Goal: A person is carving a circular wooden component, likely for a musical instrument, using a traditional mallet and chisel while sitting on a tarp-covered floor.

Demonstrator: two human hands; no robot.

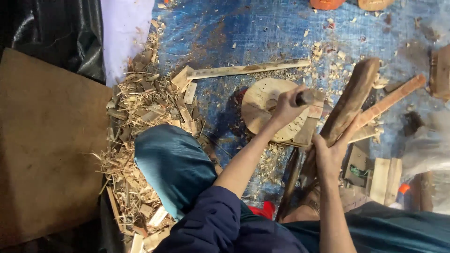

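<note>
Over round block (262, 105), fingers (286, 110) clenching handle (304, 97)

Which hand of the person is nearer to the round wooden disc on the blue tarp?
Left. The left hand grips a dark tool handle directly over the round wooden disc. The right hand is off to the disc's side, holding a long wood piece.

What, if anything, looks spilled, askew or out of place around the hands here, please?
Wood shavings and offcuts lie heaped over the blue tarp, spreading round the round wooden block. The left hand grips a dark tool handle; the right hand steadies a tilted wooden billet. Nothing looks broken.
</note>
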